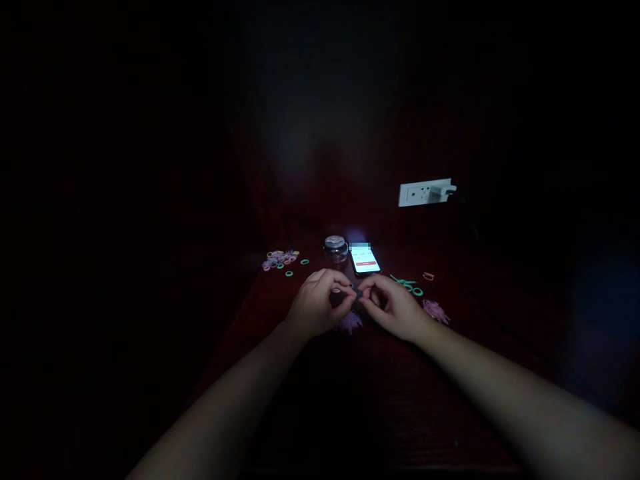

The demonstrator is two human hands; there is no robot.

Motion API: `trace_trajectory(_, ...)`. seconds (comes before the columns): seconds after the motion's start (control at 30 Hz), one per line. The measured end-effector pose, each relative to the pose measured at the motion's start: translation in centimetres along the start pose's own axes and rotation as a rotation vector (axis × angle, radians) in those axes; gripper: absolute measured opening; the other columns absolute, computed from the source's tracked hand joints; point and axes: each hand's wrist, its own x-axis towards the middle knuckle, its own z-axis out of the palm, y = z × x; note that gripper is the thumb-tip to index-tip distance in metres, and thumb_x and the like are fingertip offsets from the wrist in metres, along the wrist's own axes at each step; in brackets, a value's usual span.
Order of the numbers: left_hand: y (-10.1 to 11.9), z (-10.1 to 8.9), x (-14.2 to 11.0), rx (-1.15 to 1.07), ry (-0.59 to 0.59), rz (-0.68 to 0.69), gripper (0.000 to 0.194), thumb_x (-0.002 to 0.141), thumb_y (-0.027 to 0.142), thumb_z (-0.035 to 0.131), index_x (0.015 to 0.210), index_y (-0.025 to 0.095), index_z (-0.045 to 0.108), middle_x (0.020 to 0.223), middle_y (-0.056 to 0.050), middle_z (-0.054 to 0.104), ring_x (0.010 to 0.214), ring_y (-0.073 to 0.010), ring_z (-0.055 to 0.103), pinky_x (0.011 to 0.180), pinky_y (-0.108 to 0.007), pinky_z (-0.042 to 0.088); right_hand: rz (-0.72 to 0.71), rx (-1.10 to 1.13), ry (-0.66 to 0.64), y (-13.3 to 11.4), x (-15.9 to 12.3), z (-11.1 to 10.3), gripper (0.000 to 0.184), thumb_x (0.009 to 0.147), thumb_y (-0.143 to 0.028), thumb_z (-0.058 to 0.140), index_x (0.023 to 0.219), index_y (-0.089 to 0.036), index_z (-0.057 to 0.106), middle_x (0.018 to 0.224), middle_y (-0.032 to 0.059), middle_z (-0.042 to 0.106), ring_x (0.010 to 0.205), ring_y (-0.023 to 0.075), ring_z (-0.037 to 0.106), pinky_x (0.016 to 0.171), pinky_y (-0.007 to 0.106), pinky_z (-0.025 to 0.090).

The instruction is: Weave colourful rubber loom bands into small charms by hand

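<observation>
My left hand and my right hand meet over the table, thumbs and forefingers pinched. Between their fingertips is a small dark thing, too dim to name; both hands appear to grip it. Below the fingers lies a bundle of thin purple strands, partly hidden by my left hand. Right of my right hand sits a similar pink bundle. Behind that hand are green bands, some looped and some stretched out, and a pink band.
A lidded clear jar stands behind my hands, beside a lit phone. Pastel elastic bands are piled at the left of the dark red table. A wall socket holds a plug with a cable. The surroundings are very dark.
</observation>
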Motion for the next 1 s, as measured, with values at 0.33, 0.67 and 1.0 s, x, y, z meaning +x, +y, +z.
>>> trace_trajectory(0.33,0.34,-0.35,0.31,-0.042,-0.003,0.048,0.018,0.078,0.017,0.064,0.092,0.021,0.053,0.085,-0.002,0.066,0.079,-0.0167,0.061,0.072,-0.032,0.051,-0.028,-0.035,0.013,0.06,0.01,-0.37,0.005,0.090,-0.019,0.050,0.086,-0.020,0.053,0.074,0.0008,0.055,0.066,0.0142,0.051,0.058,0.026,0.039)
trace_trajectory(0.67,0.51,-0.50,0.31,-0.026,-0.015,0.075,0.013,0.078,0.018,0.063,0.088,0.021,0.055,0.087,-0.003,0.063,0.082,-0.0173,0.059,0.074,-0.033,0.050,-0.031,0.036,-0.030,-0.62,-0.08,-0.15,0.005,0.087,-0.021,0.055,0.091,-0.019,0.056,0.070,-0.0010,0.054,0.057,0.0112,0.046,0.052,0.024,0.038)
trace_trajectory(1.0,0.25,-0.62,0.23,-0.040,-0.017,0.080,0.014,0.077,0.017,0.064,0.085,0.020,0.053,0.084,-0.002,0.062,0.080,-0.0164,0.058,0.073,-0.032,0.050,-0.011,-0.016,-0.039,-0.46,-0.10,-0.34,0.009,0.091,-0.023,0.051,0.086,-0.018,0.056,0.070,0.0007,0.055,0.061,0.0127,0.049,0.054,0.024,0.038)
